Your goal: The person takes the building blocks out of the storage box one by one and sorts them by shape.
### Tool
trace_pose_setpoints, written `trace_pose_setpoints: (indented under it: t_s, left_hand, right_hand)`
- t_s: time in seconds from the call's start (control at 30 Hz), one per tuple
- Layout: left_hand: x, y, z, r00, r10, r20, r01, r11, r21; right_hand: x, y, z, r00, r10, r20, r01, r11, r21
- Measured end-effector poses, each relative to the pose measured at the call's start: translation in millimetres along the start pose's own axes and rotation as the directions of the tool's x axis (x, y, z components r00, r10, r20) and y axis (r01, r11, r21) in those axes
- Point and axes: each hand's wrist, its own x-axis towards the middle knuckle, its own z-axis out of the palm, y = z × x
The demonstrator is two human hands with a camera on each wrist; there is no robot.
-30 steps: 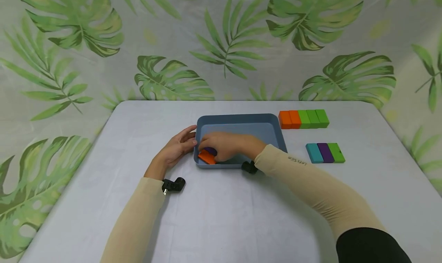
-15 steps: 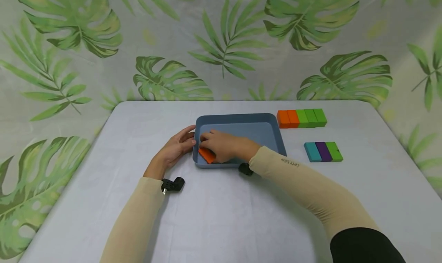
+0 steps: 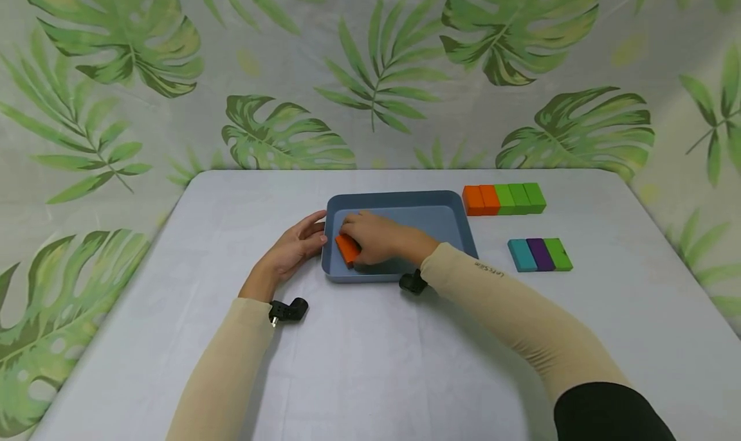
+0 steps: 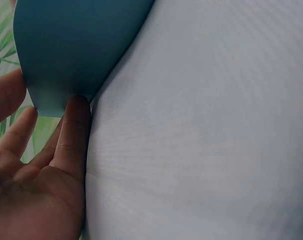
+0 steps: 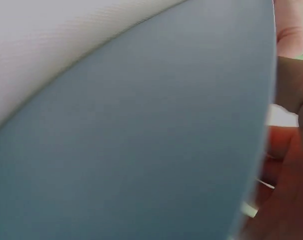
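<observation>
My left hand (image 3: 294, 249) is at the left end of a blue-grey tray (image 3: 399, 200), its extended fingers touching the outer wall. In the left wrist view those fingers (image 4: 71, 137) meet the tray's corner (image 4: 76, 55). Inside the tray's left part, my right hand (image 3: 382, 238) has curled fingers on an orange block (image 3: 348, 251), which stands at a slant. Whatever lies under the right palm is hidden. The tray's wall (image 5: 141, 125) fills most of the right wrist view and covers the block there.
Behind the tray's right corner stands a row of orange blocks (image 3: 482, 200) and green blocks (image 3: 520, 198). Nearer, right of the tray, lie a teal block (image 3: 523, 255), a purple block (image 3: 541, 254) and a green block (image 3: 558, 254) side by side on the white-covered table (image 3: 359, 364).
The right hand has shifted slightly away from me inside the tray. The orange block has turned and moved with it. A purple block seen beside it earlier is hidden now. The left hand stays put.
</observation>
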Motion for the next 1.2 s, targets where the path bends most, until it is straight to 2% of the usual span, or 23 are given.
trace_pose_setpoints:
  t_s: [0.23,0.43,0.9,1.2]
  left_hand:
    - [-0.5,-0.2,-0.1,1.0,0.005,0.015,-0.005,1.0,-0.002]
    - [-1.4,-0.3,0.0,1.0,0.006,0.02,-0.007,1.0,0.002]
    - [0.4,-0.9,-0.7,1.0,0.004,0.002,-0.004,1.0,0.001]
    - [0.2,-0.3,1.7,1.0,-0.001,-0.012,0.001,1.0,0.005]
  right_hand:
    - [-5.7,1.4,-2.7,0.996,-0.055,-0.064,0.064,0.988,0.14]
    - [-8.3,4.7,-0.6,0.991,-0.072,-0.113,0.091,0.981,0.173]
    - [-28.5,12.1,-17.8,0.984,0.004,-0.176,0.046,0.96,0.276]
    - [-57.2,33.3,-33.0,0.973,0.047,-0.225,0.032,0.941,0.338]
